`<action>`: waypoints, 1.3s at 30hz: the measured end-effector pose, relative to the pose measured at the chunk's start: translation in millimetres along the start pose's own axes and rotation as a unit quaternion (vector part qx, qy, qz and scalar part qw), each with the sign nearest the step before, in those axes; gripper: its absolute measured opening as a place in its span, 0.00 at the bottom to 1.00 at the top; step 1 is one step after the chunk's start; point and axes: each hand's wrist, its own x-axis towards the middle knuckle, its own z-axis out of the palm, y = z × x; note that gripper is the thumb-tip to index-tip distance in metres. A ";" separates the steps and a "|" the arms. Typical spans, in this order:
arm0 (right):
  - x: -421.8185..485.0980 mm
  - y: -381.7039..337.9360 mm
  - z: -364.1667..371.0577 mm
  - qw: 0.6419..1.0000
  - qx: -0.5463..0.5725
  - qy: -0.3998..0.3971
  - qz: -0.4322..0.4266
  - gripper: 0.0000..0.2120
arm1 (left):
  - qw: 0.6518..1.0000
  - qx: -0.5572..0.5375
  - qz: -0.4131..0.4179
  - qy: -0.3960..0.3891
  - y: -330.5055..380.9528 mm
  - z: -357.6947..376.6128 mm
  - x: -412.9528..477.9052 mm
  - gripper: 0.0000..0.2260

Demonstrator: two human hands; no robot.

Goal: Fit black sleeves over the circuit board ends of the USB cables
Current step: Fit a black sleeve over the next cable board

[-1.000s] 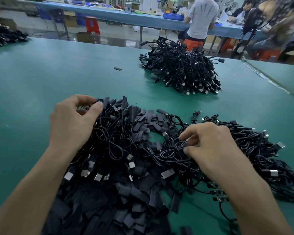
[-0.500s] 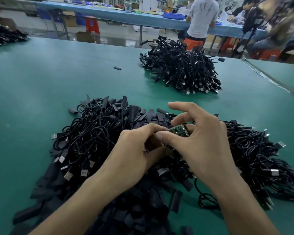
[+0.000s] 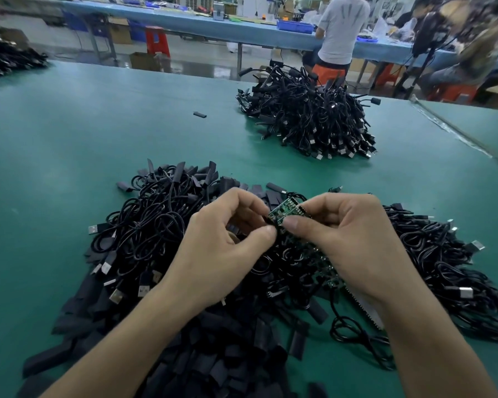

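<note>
green table (image 3: 69,139) | blue bench (image 3: 184,23) behind | red stool (image 3: 157,40) | seated person (image 3: 342,27), grey shirt

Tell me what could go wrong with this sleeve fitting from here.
The right hand pinches the circuit board by its edges, so it may twist as the left hand pushes the black sleeve on. The tangled cable pile right beneath could snag its cable.

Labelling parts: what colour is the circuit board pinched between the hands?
Green. The circuit board shows best in the head view.
</note>
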 end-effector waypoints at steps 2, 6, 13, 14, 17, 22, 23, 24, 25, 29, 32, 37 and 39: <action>0.1 0.3 -0.2 1.000 0.010 -0.012 -0.011 0.03 | 1.000 -0.014 0.003 0.002 0.0 0.0 0.2 0.08; 0.7 1.4 2.3 0.997 0.032 -0.063 -0.032 0.03 | 0.997 -0.069 0.008 -0.035 2.8 0.4 2.9 0.03; 3.8 5.4 1.3 0.991 0.063 -0.104 -0.062 0.02 | 0.983 -0.162 -0.041 -0.077 1.8 -3.7 4.4 0.04; 4.9 6.9 1.4 0.990 0.060 -0.106 -0.065 0.02 | 0.981 -0.171 -0.045 -0.081 0.5 -4.2 4.9 0.04; 6.7 11.9 3.1 0.990 0.054 -0.113 -0.073 0.02 | 0.974 -0.199 -0.063 -0.090 -3.2 -4.9 5.8 0.04; 8.3 20.8 4.4 0.987 0.084 -0.123 -0.068 0.06 | 0.963 -0.235 -0.100 -0.091 -8.4 -3.5 5.0 0.06; 8.4 22.3 4.3 0.986 0.086 -0.125 -0.067 0.06 | 0.961 -0.242 -0.106 -0.087 -8.8 -2.1 4.1 0.07; 8.5 24.0 4.4 0.986 0.085 -0.127 -0.067 0.05 | 0.958 -0.250 -0.113 -0.081 -9.4 -0.7 3.1 0.07; 8.7 26.0 5.1 0.986 0.080 -0.129 -0.069 0.03 | 0.955 -0.260 -0.121 -0.074 -10.3 0.9 2.1 0.07; 7.6 31.3 8.1 0.986 0.077 -0.130 -0.065 0.03 | 0.943 -0.292 -0.150 -0.056 -13.3 5.7 -0.9 0.07; 8.4 33.0 7.6 0.985 0.097 -0.137 -0.047 0.08 | 0.940 -0.298 -0.159 -0.056 -13.0 7.9 -2.2 0.08; 8.3 35.8 1.1 0.978 0.131 -0.163 -0.020 0.08 | 0.939 -0.289 -0.176 -0.066 -17.2 10.8 -3.7 0.09; 7.8 34.3 1.3 0.976 0.138 -0.167 -0.016 0.07 | 0.932 -0.309 -0.178 -0.060 -18.1 14.8 -4.9 0.09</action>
